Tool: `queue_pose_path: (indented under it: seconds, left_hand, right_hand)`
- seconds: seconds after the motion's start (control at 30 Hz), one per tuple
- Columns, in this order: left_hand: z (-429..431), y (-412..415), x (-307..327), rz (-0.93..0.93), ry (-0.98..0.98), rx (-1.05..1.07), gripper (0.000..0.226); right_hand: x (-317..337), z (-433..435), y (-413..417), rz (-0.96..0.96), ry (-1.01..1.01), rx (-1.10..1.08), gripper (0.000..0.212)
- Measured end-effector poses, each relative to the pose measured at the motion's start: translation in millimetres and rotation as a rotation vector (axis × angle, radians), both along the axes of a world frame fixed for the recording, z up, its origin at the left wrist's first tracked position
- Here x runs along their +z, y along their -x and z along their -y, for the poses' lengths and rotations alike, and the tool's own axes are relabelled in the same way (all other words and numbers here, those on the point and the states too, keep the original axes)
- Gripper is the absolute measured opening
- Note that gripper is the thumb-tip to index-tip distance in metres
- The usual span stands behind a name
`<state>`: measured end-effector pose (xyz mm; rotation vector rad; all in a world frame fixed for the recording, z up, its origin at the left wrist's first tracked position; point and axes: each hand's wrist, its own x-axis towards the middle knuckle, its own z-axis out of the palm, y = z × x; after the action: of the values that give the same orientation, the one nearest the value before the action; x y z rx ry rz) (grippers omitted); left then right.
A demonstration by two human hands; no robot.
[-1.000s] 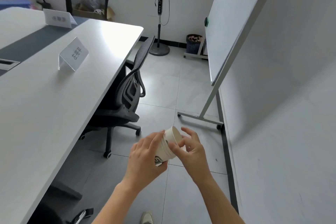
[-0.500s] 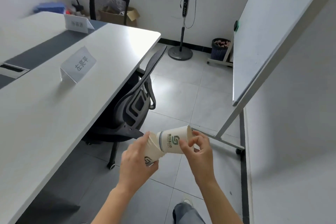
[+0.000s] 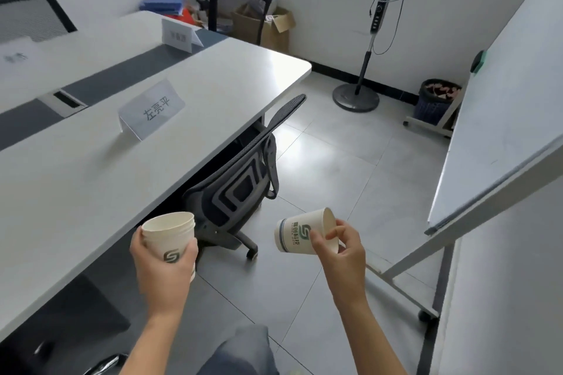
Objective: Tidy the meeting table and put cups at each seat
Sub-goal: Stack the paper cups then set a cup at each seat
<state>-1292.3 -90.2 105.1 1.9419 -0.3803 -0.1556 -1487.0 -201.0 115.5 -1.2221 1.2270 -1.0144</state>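
My left hand (image 3: 166,271) grips a stack of white paper cups (image 3: 169,233), held upright just off the near edge of the white meeting table (image 3: 76,186). My right hand (image 3: 342,248) pinches the rim of a single paper cup (image 3: 300,233) with a green logo; it lies on its side in the air, mouth to the right. The two hands are well apart, over the floor. A name card (image 3: 152,109) stands on the table at the nearest seat.
A black mesh office chair (image 3: 240,192) is pushed under the table just beyond my hands. A whiteboard on a wheeled stand (image 3: 493,119) leans in at the right. A standing fan (image 3: 377,24), a waste bin (image 3: 437,100) and cardboard boxes (image 3: 274,29) stand by the far wall.
The single cup has come off the stack: my right hand has drawn it away to the right, while my left hand has brought the stack upright toward the table edge.
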Motion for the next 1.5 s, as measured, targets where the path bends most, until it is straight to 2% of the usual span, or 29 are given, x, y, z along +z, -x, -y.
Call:
queue_pose_path:
  seconds: [0.17, 0.33, 0.37, 0.43, 0.5, 0.63, 0.77, 0.9, 1.1, 1.23, 1.33, 1.5]
  left_hand:
    - [24.7, -29.6, -4.6, -0.007, 0.021, 0.139, 0.076]
    - [76.5, -78.4, -4.1, -0.02, 0.041, 0.262, 0.075]
    - [88.4, -90.4, -3.0, -0.021, 0.052, 0.285, 0.077]
    - [112.2, -113.5, 1.2, -0.026, 0.079, 0.317, 0.084]
    - [135.1, -134.3, 6.5, -0.033, 0.102, 0.335, 0.084]
    - [169.3, -173.1, 10.6, -0.023, 0.13, 0.352, 0.094]
    - [178.9, -199.4, 4.4, -0.033, 0.073, 0.398, 0.082]
    - [171.6, -207.9, -2.8, -0.027, 0.062, 0.461, 0.093]
    - [159.3, -207.9, -4.2, -0.066, -0.028, 0.635, 0.083]
    - [158.8, -201.7, 4.7, -0.04, -0.033, 0.734, 0.096]
    - [167.5, -198.9, 8.6, -0.003, -0.069, 0.738, 0.091]
    - [194.9, -200.9, 10.1, 0.076, -0.207, 0.622, 0.078]
  right_hand:
    - [1.9, 41.7, -30.1, 0.042, 0.021, 0.111, 0.032]
    - [21.0, 104.2, -68.3, 0.132, 0.096, 0.075, 0.018]
    - [24.3, 118.1, -79.0, 0.139, 0.112, 0.077, 0.021]
    - [29.9, 146.2, -102.5, 0.131, 0.157, 0.084, 0.043]
    - [34.8, 175.3, -128.8, 0.096, 0.201, 0.106, 0.054]
    - [41.9, 222.9, -191.0, 0.006, 0.267, 0.194, 0.044]
    - [36.6, 247.4, -243.1, -0.158, 0.301, 0.318, 0.064]
    - [23.2, 268.7, -285.9, -0.311, 0.374, 0.49, 0.071]
    - [-7.5, 307.8, -360.7, -0.531, 0.525, 0.718, 0.069]
    - [-30.2, 326.7, -396.9, -0.668, 0.626, 0.889, 0.066]
    - [-43.5, 338.2, -405.9, -0.739, 0.646, 0.978, 0.067]
    - [-44.9, 351.4, -402.4, -0.726, 0.636, 1.025, 0.077]
